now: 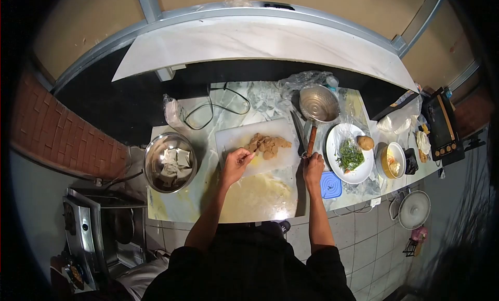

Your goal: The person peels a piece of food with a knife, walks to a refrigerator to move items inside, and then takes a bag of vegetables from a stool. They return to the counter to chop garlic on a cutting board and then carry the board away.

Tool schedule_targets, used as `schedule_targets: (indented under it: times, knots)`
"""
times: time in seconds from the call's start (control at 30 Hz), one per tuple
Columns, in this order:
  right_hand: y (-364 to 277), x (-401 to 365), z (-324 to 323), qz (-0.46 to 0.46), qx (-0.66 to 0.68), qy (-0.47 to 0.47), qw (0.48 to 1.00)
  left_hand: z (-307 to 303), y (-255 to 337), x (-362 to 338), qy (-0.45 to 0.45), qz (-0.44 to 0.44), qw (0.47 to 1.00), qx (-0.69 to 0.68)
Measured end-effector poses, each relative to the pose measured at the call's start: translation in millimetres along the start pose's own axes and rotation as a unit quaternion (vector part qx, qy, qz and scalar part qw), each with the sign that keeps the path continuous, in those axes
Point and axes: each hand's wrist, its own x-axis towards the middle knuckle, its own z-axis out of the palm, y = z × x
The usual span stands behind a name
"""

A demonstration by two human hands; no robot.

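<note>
On the white cutting board (283, 129) lies a heap of brown, soft-looking pieces (269, 145), perhaps meat. My left hand (237, 164) is at the heap's left edge, fingertips pinched together; what they hold, if anything, is too small to make out. My right hand (313, 171) is closed at the lower end of the wooden handle of a dented metal saucepan (319, 103). A dark-handled knife (299, 130) lies between board and saucepan, its end close to my right fingers. Beside that hand is a blue square lid (331, 185).
A steel bowl (150, 168) with pale wrapped pieces stands left. To the right are a white plate (338, 171) with chopped greens (350, 155) and a potato (365, 142), then a yellow-sided tub (385, 163). A cable (213, 104) and plastic bags (306, 81) lie behind. A shelf (260, 38) overhangs the back.
</note>
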Motion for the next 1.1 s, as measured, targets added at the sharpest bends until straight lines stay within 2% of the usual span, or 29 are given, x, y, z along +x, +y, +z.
schedule_targets:
  times: [0.13, 0.2, 0.37, 0.53, 0.57, 0.63, 0.7, 0.77, 0.83, 0.9, 0.97, 1.0, 1.03, 1.1]
  knots:
    - [-7, -1, -7, -0.029, 0.029, -0.016, 0.999, 14, -4, -1, -0.002, 0.005, 1.0, 0.006]
    - [-11, -9, -18, -0.026, 0.026, -0.019, 0.999, 20, -7, -1, 0.026, 0.08, 0.996, 0.002]
    - [-16, -31, -44, -0.05, 0.017, -0.021, 0.998, 34, 4, -10, 0.076, 0.067, 0.995, -0.015]
    - [-8, -52, -72, -0.099, 0.188, -0.041, 0.976, 51, 26, -5, 0.047, 0.034, 0.998, 0.019]
    - [-5, -55, -79, -0.086, 0.185, -0.03, 0.979, 55, 31, -2, 0.036, 0.047, 0.998, 0.025]
    - [2, -62, -96, -0.036, 0.273, -0.071, 0.959, 64, 41, 4, 0.004, 0.065, 0.997, 0.029]
    - [14, -75, -112, -0.003, 0.271, -0.057, 0.961, 80, 55, 6, -0.023, 0.048, 0.999, -0.003]
    - [32, -92, -123, 0.066, 0.301, -0.084, 0.948, 105, 80, 6, -0.068, 0.054, 0.995, -0.05]
    - [44, -107, -147, 0.108, 0.288, -0.076, 0.948, 132, 89, 4, -0.119, 0.025, 0.985, -0.125]
    - [65, -127, -162, 0.176, 0.323, -0.091, 0.925, 168, 97, -2, -0.165, 0.019, 0.979, -0.121]
    - [93, -150, -173, 0.191, 0.356, -0.042, 0.914, 208, 104, -10, -0.211, 0.025, 0.97, -0.118]
    - [110, -161, -182, 0.196, 0.368, -0.028, 0.908, 228, 104, -14, -0.239, 0.082, 0.961, -0.114]
    - [126, -171, -190, 0.199, 0.381, -0.016, 0.903, 246, 108, -19, -0.253, 0.085, 0.957, -0.111]
    - [162, -189, -211, 0.208, 0.415, 0.014, 0.885, 283, 123, -29, -0.215, 0.065, 0.956, -0.189]
